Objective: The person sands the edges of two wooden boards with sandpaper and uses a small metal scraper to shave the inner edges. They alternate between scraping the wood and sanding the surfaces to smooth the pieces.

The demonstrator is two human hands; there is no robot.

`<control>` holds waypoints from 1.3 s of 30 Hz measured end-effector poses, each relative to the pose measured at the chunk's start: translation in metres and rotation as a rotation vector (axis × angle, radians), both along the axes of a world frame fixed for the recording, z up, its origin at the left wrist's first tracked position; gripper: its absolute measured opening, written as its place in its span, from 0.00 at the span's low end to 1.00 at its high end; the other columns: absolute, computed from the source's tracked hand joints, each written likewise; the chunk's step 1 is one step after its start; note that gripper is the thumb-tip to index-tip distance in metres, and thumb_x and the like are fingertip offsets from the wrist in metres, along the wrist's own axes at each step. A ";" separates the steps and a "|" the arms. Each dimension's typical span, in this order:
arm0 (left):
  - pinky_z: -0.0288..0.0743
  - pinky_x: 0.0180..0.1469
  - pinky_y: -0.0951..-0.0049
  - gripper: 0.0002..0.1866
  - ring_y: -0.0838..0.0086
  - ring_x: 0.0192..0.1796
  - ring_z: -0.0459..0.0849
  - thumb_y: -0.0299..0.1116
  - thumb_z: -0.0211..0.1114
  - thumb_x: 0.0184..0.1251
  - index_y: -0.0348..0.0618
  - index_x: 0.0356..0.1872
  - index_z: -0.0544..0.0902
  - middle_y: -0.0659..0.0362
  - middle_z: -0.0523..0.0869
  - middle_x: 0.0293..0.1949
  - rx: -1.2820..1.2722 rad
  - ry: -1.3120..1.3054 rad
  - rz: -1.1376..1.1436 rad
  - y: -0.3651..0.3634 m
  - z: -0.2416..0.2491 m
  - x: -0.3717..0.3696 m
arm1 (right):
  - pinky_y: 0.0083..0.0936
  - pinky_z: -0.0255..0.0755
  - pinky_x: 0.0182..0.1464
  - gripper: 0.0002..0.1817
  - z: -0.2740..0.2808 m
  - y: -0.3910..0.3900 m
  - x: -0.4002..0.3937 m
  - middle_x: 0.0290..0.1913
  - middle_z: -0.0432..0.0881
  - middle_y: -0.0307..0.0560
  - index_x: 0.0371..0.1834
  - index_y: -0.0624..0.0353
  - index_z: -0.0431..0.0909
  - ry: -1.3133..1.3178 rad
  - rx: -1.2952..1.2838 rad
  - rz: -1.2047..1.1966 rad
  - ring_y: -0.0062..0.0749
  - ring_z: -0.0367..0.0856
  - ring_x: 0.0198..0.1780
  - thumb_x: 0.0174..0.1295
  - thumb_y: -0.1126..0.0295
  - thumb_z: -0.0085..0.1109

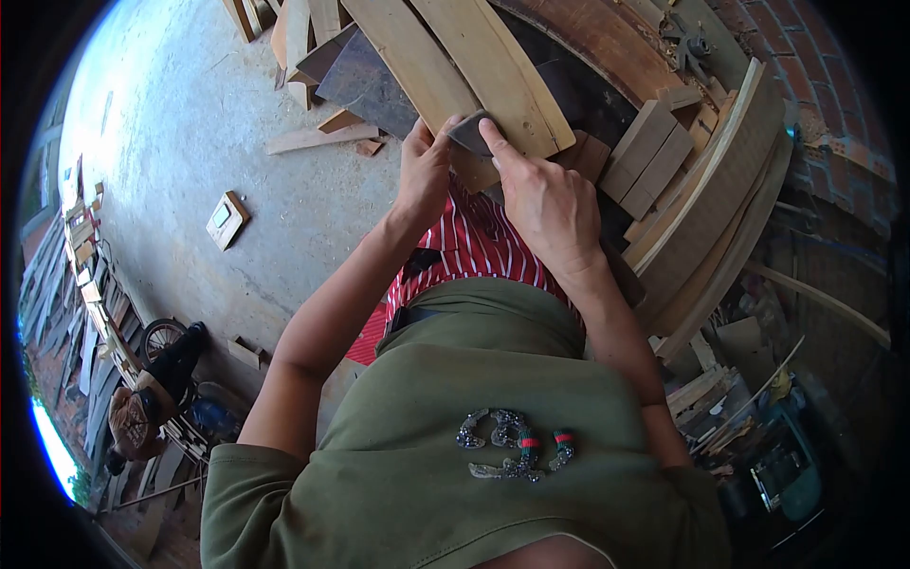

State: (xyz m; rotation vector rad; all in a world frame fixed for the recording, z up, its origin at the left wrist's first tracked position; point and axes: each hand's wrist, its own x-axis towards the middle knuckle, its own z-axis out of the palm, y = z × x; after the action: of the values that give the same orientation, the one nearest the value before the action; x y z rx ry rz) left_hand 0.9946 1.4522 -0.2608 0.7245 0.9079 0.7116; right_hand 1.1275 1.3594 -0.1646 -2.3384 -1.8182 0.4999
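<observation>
A small dark grey flat piece with a rounded edge (471,134) sits between my two hands at the near end of two pale boards. My left hand (426,177) pinches it from the left, thumb and fingers at its edge. From the right, my right hand (552,204) presses a straight index finger onto its top, with the other fingers curled beneath and partly hidden. Just beyond my fingers lie the left pale board (413,59) and the right pale board (504,78), side by side with a narrow dark gap between them.
Short wooden blocks (654,156) and long curved planks (725,204) are stacked on the right. Offcuts (318,139) lie on the concrete floor (161,171), near a small wooden piece with a pale square (226,220). Another person (142,417) is at lower left, near a wheel (163,339).
</observation>
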 end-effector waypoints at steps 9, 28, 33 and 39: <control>0.79 0.55 0.72 0.17 0.77 0.51 0.84 0.36 0.58 0.80 0.37 0.60 0.74 0.57 0.85 0.51 0.028 -0.027 -0.007 -0.003 0.004 0.003 | 0.48 0.81 0.31 0.25 0.001 0.003 -0.008 0.26 0.85 0.51 0.73 0.33 0.72 -0.018 -0.005 -0.025 0.51 0.87 0.28 0.72 0.63 0.55; 0.77 0.62 0.64 0.15 0.68 0.56 0.84 0.34 0.53 0.82 0.37 0.60 0.74 0.53 0.83 0.54 -0.226 -0.131 0.050 0.003 0.025 0.005 | 0.43 0.80 0.27 0.31 -0.011 -0.015 -0.019 0.23 0.80 0.45 0.73 0.33 0.72 -0.026 0.077 -0.093 0.43 0.85 0.23 0.64 0.68 0.59; 0.75 0.65 0.64 0.17 0.67 0.57 0.83 0.38 0.51 0.82 0.37 0.60 0.74 0.53 0.83 0.55 -0.218 -0.129 0.039 0.005 0.014 0.001 | 0.48 0.80 0.31 0.25 -0.012 -0.005 -0.018 0.27 0.85 0.53 0.72 0.38 0.73 0.036 0.039 -0.120 0.52 0.86 0.28 0.72 0.64 0.56; 0.77 0.60 0.67 0.15 0.71 0.54 0.84 0.37 0.51 0.83 0.38 0.59 0.75 0.55 0.84 0.53 -0.237 -0.086 0.035 0.004 0.019 0.003 | 0.49 0.81 0.33 0.24 0.003 -0.003 -0.015 0.29 0.86 0.54 0.72 0.39 0.73 0.042 -0.039 -0.116 0.53 0.87 0.30 0.73 0.64 0.54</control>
State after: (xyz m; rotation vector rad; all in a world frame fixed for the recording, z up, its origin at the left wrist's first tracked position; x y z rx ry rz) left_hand 0.9973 1.4561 -0.2415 0.4663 0.9098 0.6481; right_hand 1.1125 1.3567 -0.1616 -2.4218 -1.6584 0.5686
